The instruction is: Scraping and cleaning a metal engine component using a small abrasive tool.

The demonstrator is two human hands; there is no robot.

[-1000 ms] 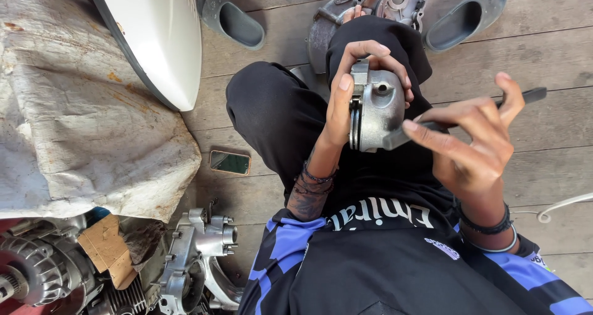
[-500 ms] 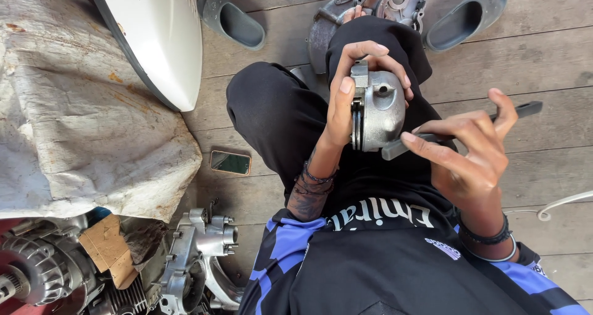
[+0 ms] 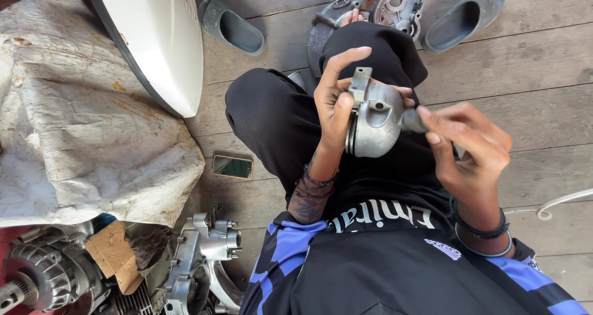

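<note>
My left hand (image 3: 330, 102) is shut around a rounded silver metal engine part (image 3: 378, 128), held upright above my crossed legs in black trousers. The thumb presses on the part's left rim and the fingers wrap behind it. My right hand (image 3: 472, 145) pinches a short dark tool (image 3: 415, 121) whose tip touches the right side of the part. Most of the tool is hidden by the fingers. Dark bands circle both wrists.
On the wooden plank floor, a phone (image 3: 233, 167) lies left of my knee. Two grey slippers (image 3: 233, 28) (image 3: 463, 15) and an engine cover (image 3: 383, 6) lie ahead. A white fairing (image 3: 154, 37) and a dirty cloth (image 3: 80, 123) lie left, engine parts (image 3: 204, 259) near left.
My right hand has swung in from the right, bringing the dark tool against the metal part. My left hand has tilted the part slightly.
</note>
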